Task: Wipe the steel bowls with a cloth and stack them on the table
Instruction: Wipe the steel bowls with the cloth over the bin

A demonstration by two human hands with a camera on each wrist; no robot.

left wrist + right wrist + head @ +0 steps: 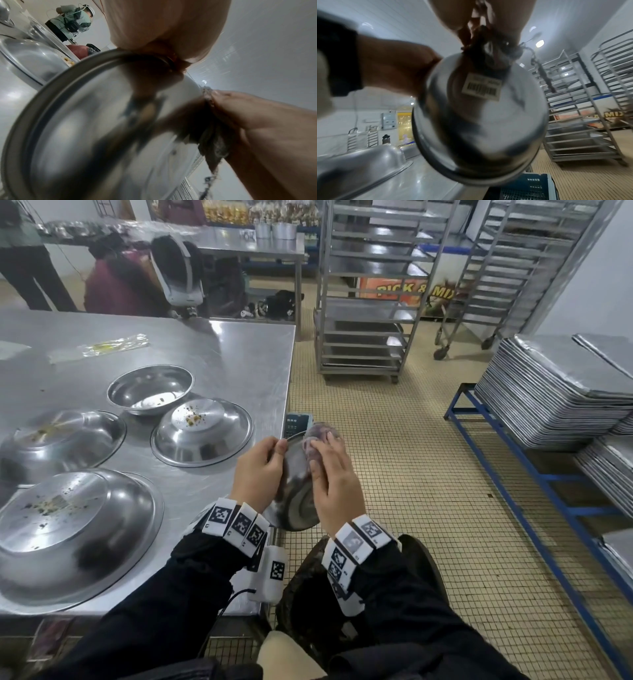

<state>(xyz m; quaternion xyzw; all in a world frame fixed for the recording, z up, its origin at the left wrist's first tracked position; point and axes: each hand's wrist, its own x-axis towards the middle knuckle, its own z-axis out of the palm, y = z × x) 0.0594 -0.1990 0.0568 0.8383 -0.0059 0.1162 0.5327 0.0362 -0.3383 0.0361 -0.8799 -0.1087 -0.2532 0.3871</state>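
Steel bowl (295,501) held up on edge off the table's right side, just past the near-right corner, over the tiled floor (428,474). L hand (261,470) grips its rim, thumb and fingers curled over the far edge; in the left wrist view the palm sits right on the rim. R hand (334,477) presses a purplish cloth (320,436) onto the bowl's outer wall, fingers mostly straight and close together, cloth bunched under them w/ a frayed end hanging. Right wrist view shows the bowl's flat base w/ a barcode sticker (482,86) on it; picture is blurred, so exact finger contact there is unclear.

On the steel table (239,350), to the left: 4 more bowls, none stacked. Far one (150,388) sits upright w/ crumbs inside. Three lie upside down: one (202,431) just near-right of it, crumbs on its base; one (61,440) at left; a larger one (75,535) nearest, base speckled w/ bits. Clear plastic wrapper (114,345) lies farther back on the table.

Dark crate (297,422) on the floor by the table edge, just beyond the hands. Tray racks (370,302) stand far centre-right; stacked metal trays (555,392) on a blue frame at right. People at far left behind the table.
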